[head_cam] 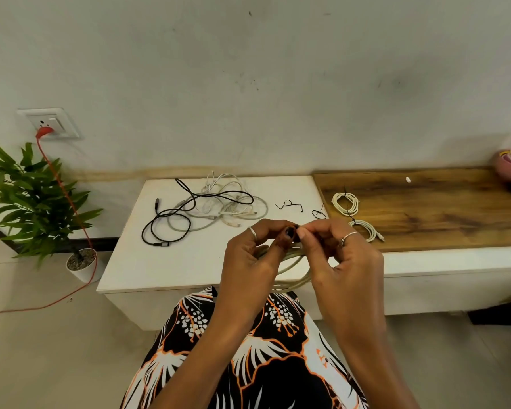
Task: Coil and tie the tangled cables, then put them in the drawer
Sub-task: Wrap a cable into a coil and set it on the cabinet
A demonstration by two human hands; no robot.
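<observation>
Head view: both hands, left (250, 255) and right (340, 255), are pinching a tie (296, 231) around the coil (292, 271); tightening looks next.

No text, label, brand, number or sign can be read anywhere in the view.

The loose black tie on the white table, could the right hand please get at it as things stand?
Probably not at once: the right hand and the left hand both pinch a tie on the coiled cable. The black tie itself lies uncovered on the white table just beyond.
</observation>
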